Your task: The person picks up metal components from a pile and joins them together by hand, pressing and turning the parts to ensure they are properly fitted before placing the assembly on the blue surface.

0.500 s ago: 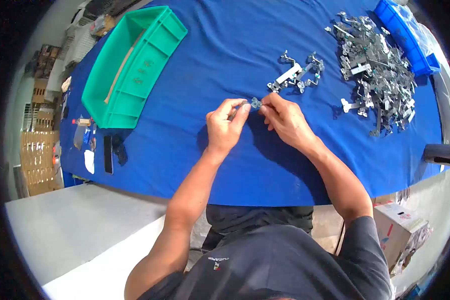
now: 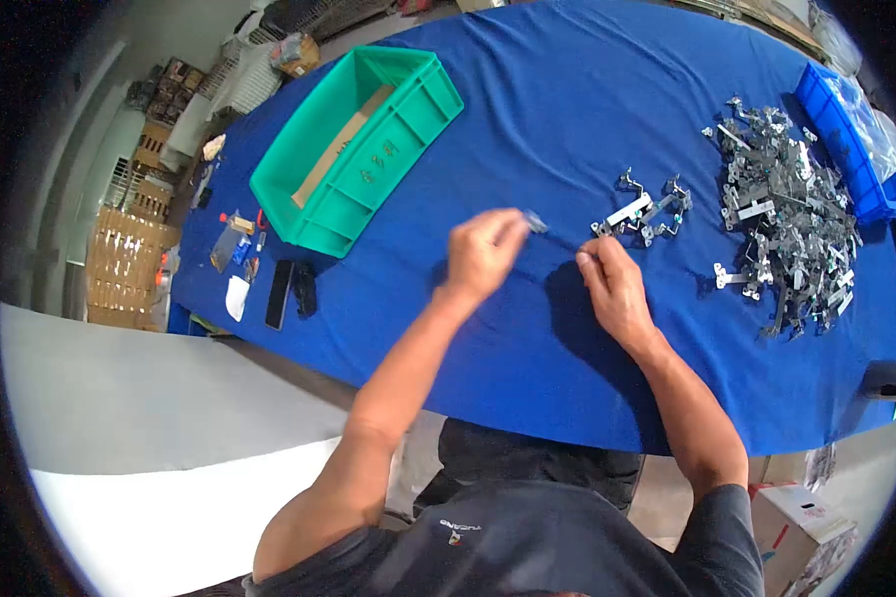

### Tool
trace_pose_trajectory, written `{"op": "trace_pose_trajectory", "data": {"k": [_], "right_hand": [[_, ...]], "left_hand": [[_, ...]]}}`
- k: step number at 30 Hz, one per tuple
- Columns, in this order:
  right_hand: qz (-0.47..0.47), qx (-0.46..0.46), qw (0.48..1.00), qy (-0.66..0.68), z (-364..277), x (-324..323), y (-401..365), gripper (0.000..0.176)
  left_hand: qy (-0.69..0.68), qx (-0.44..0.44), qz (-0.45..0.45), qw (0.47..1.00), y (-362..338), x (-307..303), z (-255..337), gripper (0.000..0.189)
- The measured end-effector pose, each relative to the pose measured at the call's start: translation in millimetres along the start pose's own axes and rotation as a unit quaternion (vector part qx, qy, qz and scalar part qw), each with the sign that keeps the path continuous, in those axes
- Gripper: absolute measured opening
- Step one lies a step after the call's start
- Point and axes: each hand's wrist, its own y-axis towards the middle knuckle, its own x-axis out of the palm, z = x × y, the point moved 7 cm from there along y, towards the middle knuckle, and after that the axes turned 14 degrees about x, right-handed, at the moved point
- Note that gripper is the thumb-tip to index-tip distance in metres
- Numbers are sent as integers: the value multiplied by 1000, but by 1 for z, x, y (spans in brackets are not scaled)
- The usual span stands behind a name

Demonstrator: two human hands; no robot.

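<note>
My left hand (image 2: 484,257) pinches a small metal hinge-like part (image 2: 536,222), which sticks out past the fingertips and is a little blurred. To its right, my right hand (image 2: 617,291) is closed, thumb against fingers; anything between them is too small or hidden to make out. Just beyond those fingertips lie a few silvery metal brackets (image 2: 627,212) with bent arms and small green spots. Farther right, a large heap of similar metal brackets (image 2: 791,214) spreads over the blue cloth (image 2: 528,338).
A green plastic bin (image 2: 319,221) with a brown strip inside stands at the left. Near it lie a dark phone (image 2: 280,295), a black item (image 2: 306,291) and small packets. A blue crate (image 2: 846,149) with clear plastic is at the far right. A cardboard box (image 2: 801,527) sits below.
My hands have come apart; before, both held the small metal part between them. Now only my left hand visibly has it. The camera view has shifted, moving the table's contents right and down.
</note>
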Motion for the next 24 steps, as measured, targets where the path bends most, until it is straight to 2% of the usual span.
{"op": "trace_pose_trajectory", "data": {"k": [2, 4, 6, 10, 11, 13, 15, 16, 17, 20, 21, 22, 24], "right_hand": [[-22, 10, 999, -33, -2, 4, -2, 12], [-5, -66, 997, -30, -7, 5, -4, 10], [12, -74, 997, -28, -2, 6, -5, 12], [-9, -55, 997, -56, 3, 8, -5, 14], [-14, -55, 997, -59, 3, 10, -4, 15], [-11, -63, 996, -59, 2, 12, -4, 14], [-11, -59, 996, -61, 4, 11, -4, 15], [-17, -51, 997, -62, 4, 11, -4, 15], [-21, -46, 997, -62, 4, 11, -3, 15], [-15, -50, 997, -64, 5, 10, -3, 16], [-15, -53, 996, -68, 5, 11, -5, 17], [-14, -59, 996, -72, 6, 13, -6, 17], [-11, -67, 994, -82, 5, 11, -3, 18]], "left_hand": [[95, -18, 8, 995, 10, -31, -55, 19], [173, -80, 11, 982, 20, -68, -120, 25], [278, -86, -94, 952, -1, -70, -170, 30], [375, -71, -174, 908, -5, -68, -168, 42], [418, -58, -190, 886, 1, -69, -157, 53], [459, 30, -113, 881, 25, -65, -111, 70], [247, 75, -7, 966, 76, -59, -31, 84], [165, 89, 54, 981, 98, -59, 10, 87], [83, 104, 118, 984, 117, -60, 43, 91], [-52, 151, 264, 951, 152, -54, 91, 82], [-25, 85, 134, 987, 165, -28, 70, 69], [4, 20, 3, 1000, 167, 0, 43, 57], [-87, -3, -228, 970, 142, 70, 22, 39]]}}
